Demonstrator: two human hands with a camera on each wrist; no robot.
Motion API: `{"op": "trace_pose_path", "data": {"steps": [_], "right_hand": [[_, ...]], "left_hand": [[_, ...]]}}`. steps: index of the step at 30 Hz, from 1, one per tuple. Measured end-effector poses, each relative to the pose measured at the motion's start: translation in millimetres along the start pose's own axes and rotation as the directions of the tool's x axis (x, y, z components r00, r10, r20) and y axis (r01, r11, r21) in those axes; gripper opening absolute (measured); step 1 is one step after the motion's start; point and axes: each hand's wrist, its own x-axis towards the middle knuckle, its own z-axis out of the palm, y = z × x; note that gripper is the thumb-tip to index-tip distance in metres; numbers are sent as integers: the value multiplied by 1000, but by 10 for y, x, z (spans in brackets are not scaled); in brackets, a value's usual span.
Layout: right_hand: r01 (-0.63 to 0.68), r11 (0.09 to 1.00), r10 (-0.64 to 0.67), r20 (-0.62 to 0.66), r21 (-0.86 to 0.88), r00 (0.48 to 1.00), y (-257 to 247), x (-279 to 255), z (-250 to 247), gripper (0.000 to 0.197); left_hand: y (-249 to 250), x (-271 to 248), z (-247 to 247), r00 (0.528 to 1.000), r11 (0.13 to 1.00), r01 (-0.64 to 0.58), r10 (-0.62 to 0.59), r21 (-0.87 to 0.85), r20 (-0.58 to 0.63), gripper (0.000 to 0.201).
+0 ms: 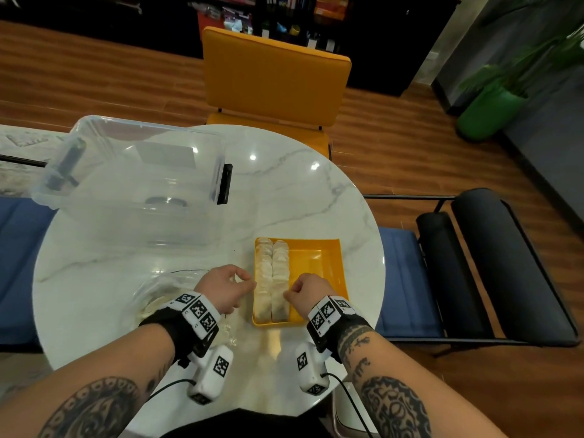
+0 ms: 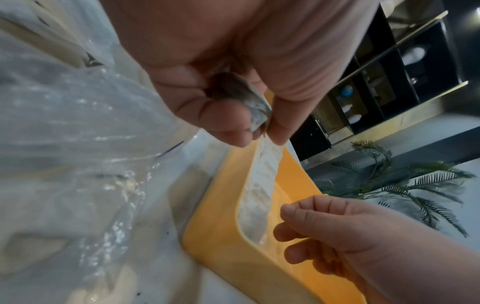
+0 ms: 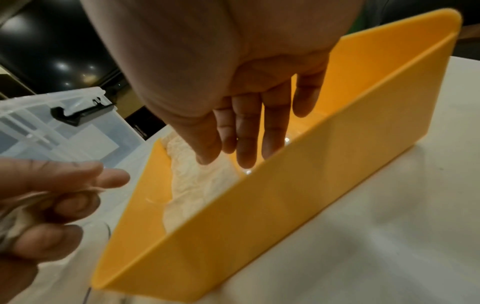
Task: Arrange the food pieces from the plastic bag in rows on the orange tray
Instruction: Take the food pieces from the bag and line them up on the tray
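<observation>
The orange tray point(image 1: 328, 267) point(image 2: 215, 246) point(image 3: 259, 205) lies on the table's near right part. Two rows of pale flat food pieces point(image 1: 271, 273) point(image 2: 262, 185) point(image 3: 197, 185) fill its left side; its right side is bare. My left hand point(image 1: 249, 284) point(image 2: 259, 133) hovers at the tray's left rim, pinching one pale food piece point(image 2: 255, 111) between thumb and finger. My right hand point(image 1: 289, 294) point(image 3: 244, 160) hangs over the tray's near end, its relaxed fingers reaching down to the rows and holding nothing. The clear plastic bag point(image 1: 164, 289) point(image 2: 64, 144) with more pieces lies left of the tray.
A large clear plastic storage box point(image 1: 132, 172) stands on the back left of the round marble table point(image 1: 300, 191). An orange chair point(image 1: 275, 77) is behind the table, a dark chair point(image 1: 493, 263) to the right, and a green plant pot point(image 1: 486, 112) beyond it.
</observation>
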Motion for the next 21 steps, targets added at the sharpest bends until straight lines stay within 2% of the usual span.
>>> {"op": "trace_pose_path", "data": {"steps": [3, 6, 9, 11, 14, 17, 19, 21], "right_hand": [[64, 995, -60, -52, 77, 997, -48, -72, -40, 11], [156, 961, -132, -115, 230, 985, -147, -191, -125, 17], [244, 877, -194, -160, 414, 968, -239, -332, -217, 26], [282, 806, -219, -180, 520, 959, -266, -420, -258, 19], [310, 718, -248, -186, 623, 951, -284, -535, -337, 11], [314, 701, -264, -177, 640, 948, -319, -611, -426, 11], [314, 700, -255, -187, 641, 949, -357, -638, -476, 13], [313, 679, -235, -207, 664, 950, -397, -657, -530, 12]], "left_hand": [[66, -27, -21, 999, 987, -10, 16, -161, 36, 19], [145, -70, 0, 990, 954, -85, 114, -288, 86, 35], [263, -147, 30, 968, 924, -173, 224, -340, 115, 56], [345, -225, 29, 946, 902, -220, 290, -371, 143, 65], [431, -342, 4, 919, 886, -275, 356, -372, 168, 69], [467, -401, -28, 902, 876, -304, 391, -374, 184, 70], [481, -410, -45, 896, 867, -310, 404, -390, 186, 65], [490, -408, -61, 899, 855, -305, 404, -420, 169, 52]]}}
